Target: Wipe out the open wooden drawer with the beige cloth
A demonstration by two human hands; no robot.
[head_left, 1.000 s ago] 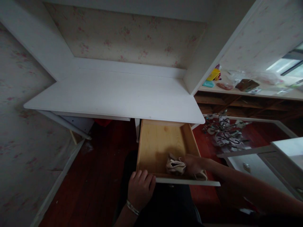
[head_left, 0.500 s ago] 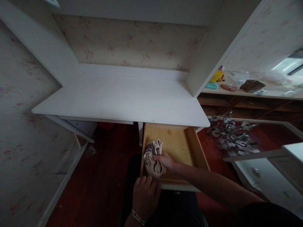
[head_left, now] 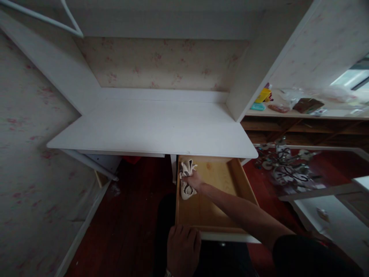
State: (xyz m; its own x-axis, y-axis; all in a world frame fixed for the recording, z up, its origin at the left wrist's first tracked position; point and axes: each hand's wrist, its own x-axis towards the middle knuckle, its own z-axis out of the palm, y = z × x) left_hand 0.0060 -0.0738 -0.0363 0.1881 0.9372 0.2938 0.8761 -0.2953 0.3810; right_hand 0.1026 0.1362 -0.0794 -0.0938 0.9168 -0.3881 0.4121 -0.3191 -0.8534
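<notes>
Left hand: left hand (head_left: pixel 183 249) lies palm down over the front edge of the drawer (head_left: pixel 219 227), at its left front corner, fingers curled together over the white front panel.
Drawer: pulled out from under the right end of the desk (head_left: pixel 155 127); pale wood inside, its bare bottom showing between the two hands.
Cloth: cloth (head_left: pixel 186 179), cream with a dark pattern, is bunched up against the left wall of the drawer, near the back left corner, partly under the desk edge.
Right hand: right hand (head_left: pixel 193 180) is closed around the cloth, fingers pressed into the bunched fabric; the forearm runs from the lower right across the drawer to it, with a dark sleeve at the bottom right.
Desk: white top, set in an alcove of pale flowered wallpaper.
Floor: dark red boards under the desk and to the left of the drawer.
Shelf: shelf (head_left: pixel 302 114) to the right of the desk carries a yellow thing, a teal thing and a brown thing, too blurred to name.
Floor clutter: black and white objects (head_left: pixel 284 165) lie on the floor right of the drawer, well apart from the hands.
</notes>
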